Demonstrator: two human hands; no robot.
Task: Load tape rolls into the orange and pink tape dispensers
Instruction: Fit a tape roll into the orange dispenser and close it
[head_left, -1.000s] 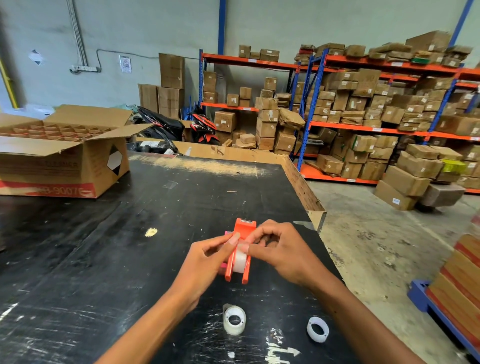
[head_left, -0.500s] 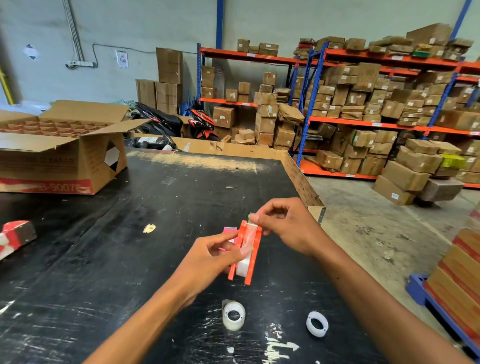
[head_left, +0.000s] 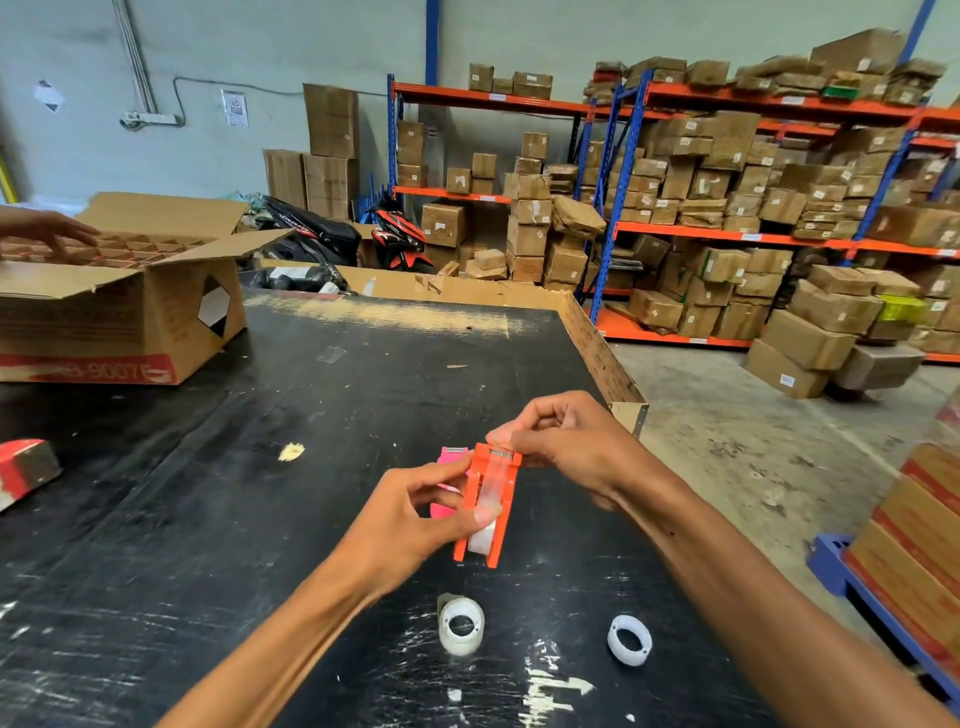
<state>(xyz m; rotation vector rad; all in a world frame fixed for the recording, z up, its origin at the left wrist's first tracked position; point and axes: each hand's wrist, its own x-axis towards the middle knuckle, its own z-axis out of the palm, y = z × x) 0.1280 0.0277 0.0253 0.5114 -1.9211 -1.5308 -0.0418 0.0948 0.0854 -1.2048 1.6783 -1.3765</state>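
Both hands grip the orange dispenser; its long axis runs away from the person. Left hand pinches its side, while right hand pinches tape at the far cutter end.

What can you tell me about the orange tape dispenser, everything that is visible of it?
The orange tape dispenser looks like plastic: two flat side walls with a toothed cutter at the far end. A roll of clear tape sits between the walls, and a strip runs up to the cutter. It is held above the black table, long axis pointing away. The left hand grips its side, thumb on the tape; the right hand pinches at the cutter end. The pink dispenser is behind it.
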